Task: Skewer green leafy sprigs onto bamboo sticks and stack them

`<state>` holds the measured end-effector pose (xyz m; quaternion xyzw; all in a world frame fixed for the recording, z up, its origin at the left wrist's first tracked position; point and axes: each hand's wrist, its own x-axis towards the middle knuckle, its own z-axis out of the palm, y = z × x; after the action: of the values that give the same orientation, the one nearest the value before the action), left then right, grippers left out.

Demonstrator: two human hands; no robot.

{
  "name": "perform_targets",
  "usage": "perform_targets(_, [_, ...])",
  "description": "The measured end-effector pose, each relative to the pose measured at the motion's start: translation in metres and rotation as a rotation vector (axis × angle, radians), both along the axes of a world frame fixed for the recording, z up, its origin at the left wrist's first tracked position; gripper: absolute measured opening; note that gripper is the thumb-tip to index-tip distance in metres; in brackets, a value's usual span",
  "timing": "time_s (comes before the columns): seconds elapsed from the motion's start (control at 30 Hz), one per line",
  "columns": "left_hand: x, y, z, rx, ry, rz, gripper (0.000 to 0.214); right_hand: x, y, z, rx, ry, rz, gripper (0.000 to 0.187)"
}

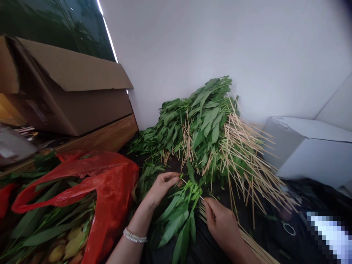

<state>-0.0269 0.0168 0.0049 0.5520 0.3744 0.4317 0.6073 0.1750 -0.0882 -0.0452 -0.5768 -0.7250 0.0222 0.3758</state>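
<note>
My left hand (pixel 166 184), with a beaded bracelet on its wrist, has thumb and fingers pinched on a small green stem end at the tip of a thin wooden skewer. My right hand (pixel 220 219) is closed on the other end of that skewer. Between the two hands several green stems sit along the skewer, and their long leaves (pixel 176 216) hang down toward me. Beneath my right hand and forearm lies a bundle of bare skewers (pixel 255 245). Behind my hands rises a big heap of leaves on skewers (pixel 205 117), with many sticks (pixel 247 157) jutting out right.
At left an open red plastic bag (pixel 115 183) holds more leaves. Behind it a cardboard box (pixel 82 102) stands on a wooden surface (pixel 110 135). A white box (pixel 310 150) is at right. Black sheeting (pixel 316 194) covers the work surface, against a white wall (pixel 247 44).
</note>
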Motion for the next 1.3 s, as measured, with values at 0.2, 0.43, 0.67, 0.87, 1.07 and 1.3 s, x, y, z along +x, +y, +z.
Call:
perform_targets(0.2, [0.0,0.0,0.0,-0.017,0.001,-0.002,0.027,0.0,0.0,0.001,-0.028,0.001,0.002,0.028])
perform_targets(0.43, [-0.001,0.0,0.0,-0.006,0.052,-0.016,0.027,0.0,0.0,-0.001,-0.05,0.001,0.009,0.027])
perform_targets(0.67, [0.001,-0.001,0.002,0.022,0.104,-0.005,0.03,0.001,0.001,-0.004,-0.03,-0.029,-0.002,0.029])
perform_targets(0.87, [0.003,0.001,-0.002,0.046,0.148,0.053,0.031,0.0,0.001,-0.007,-0.05,-0.037,0.0,0.029])
perform_targets(1.07, [0.004,0.001,-0.004,0.054,0.153,-0.001,0.03,0.0,0.002,-0.008,-0.017,-0.039,0.001,0.03])
perform_targets(1.3, [0.005,-0.003,-0.001,-0.005,0.088,-0.049,0.029,0.0,0.002,-0.009,-0.046,-0.001,0.029,0.028])
